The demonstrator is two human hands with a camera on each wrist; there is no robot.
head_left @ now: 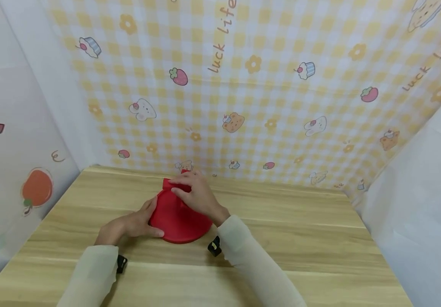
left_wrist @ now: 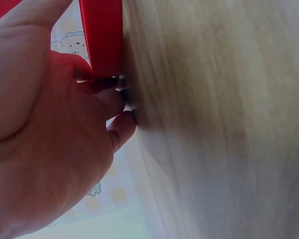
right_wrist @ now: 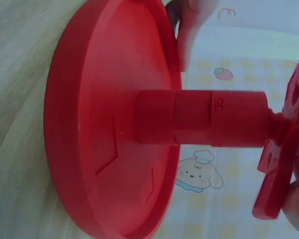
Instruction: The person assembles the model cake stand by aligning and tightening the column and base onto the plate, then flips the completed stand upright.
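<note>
A person works with both hands at a red stand (head_left: pixel 183 224) on a pale wood table (head_left: pixel 289 230), near its back edge and left of center. The stand's round base (right_wrist: pixel 109 94) appears to sit flat, its post (right_wrist: pixel 199 118) rising upright, and that vertical line governs the moment: one hand low at the rim, the other high at the top. The left hand (head_left: pixel 139 222) grips the base's left edge, thumb toward the front and fingers curled round the far side. The right hand (head_left: pixel 198 195), the nearer to the winged top piece (right_wrist: pixel 275 186), holds it from the right, fingers bent over it. A yellow-checked cloth (head_left: pixel 274 94) hangs behind.
</note>
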